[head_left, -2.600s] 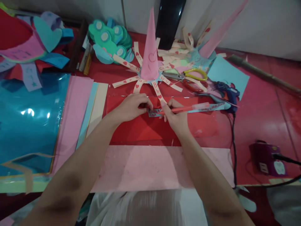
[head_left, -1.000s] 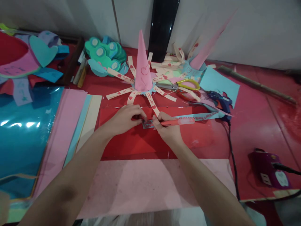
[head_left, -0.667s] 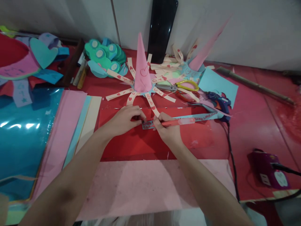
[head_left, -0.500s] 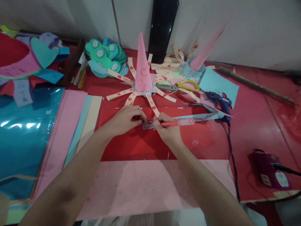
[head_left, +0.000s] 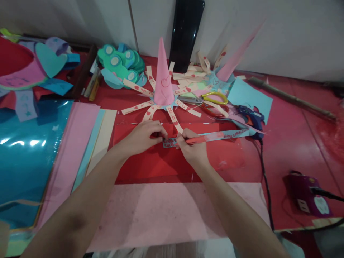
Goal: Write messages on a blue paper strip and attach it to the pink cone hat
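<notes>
A light blue paper strip (head_left: 236,134) with red writing lies across the red sheet (head_left: 150,165). The fingers of my left hand (head_left: 147,136) are pinched on the strip's left end. My right hand (head_left: 192,147) is closed around a red marker (head_left: 212,137), its tip at the writing near the left end and its barrel over the strip. Just behind my hands stands a pink paper cone (head_left: 163,82) with cream lettered strips (head_left: 172,116) spreading from its base.
Yellow-handled scissors (head_left: 215,97) and a glue gun (head_left: 251,120) lie behind on the right. A black phone (head_left: 186,34) leans on the wall. Coloured sheets (head_left: 64,154) are at the left, a purple power adapter (head_left: 309,195) at the right.
The marker in my right hand has tilted and its back end has shifted slightly, while the hand moved a little to the right. My left hand has stayed in place.
</notes>
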Motion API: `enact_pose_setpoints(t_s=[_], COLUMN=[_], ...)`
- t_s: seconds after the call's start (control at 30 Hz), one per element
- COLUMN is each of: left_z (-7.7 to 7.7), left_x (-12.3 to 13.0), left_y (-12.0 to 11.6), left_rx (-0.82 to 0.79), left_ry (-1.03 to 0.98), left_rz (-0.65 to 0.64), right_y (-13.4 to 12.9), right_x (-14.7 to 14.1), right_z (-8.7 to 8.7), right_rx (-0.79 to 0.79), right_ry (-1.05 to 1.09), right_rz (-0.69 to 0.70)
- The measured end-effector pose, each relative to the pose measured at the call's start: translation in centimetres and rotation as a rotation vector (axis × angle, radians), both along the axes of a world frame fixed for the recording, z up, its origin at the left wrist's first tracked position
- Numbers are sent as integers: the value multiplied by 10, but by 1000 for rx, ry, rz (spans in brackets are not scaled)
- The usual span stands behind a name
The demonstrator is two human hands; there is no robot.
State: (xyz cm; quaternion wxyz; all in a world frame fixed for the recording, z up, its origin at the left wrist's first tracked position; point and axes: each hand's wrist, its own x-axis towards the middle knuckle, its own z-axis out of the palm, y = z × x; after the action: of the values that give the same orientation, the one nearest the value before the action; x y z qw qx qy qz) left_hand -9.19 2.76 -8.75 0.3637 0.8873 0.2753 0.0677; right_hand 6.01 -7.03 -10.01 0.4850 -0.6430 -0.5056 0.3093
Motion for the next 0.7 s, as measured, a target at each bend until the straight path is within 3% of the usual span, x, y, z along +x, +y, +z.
enact_pose_setpoints(t_s=[0.4, 0.7], left_z=[1, 0], left_x=[-1, 0], left_y=[1, 0], left_rx=[10, 8], left_ry=[9, -24], left_rz=[-11, -12], right_y=[0, 0], right_x=[0, -1], right_z=[-2, 3], right_rx=[4, -52], right_ry=[-9, 140], right_rz=[2, -197])
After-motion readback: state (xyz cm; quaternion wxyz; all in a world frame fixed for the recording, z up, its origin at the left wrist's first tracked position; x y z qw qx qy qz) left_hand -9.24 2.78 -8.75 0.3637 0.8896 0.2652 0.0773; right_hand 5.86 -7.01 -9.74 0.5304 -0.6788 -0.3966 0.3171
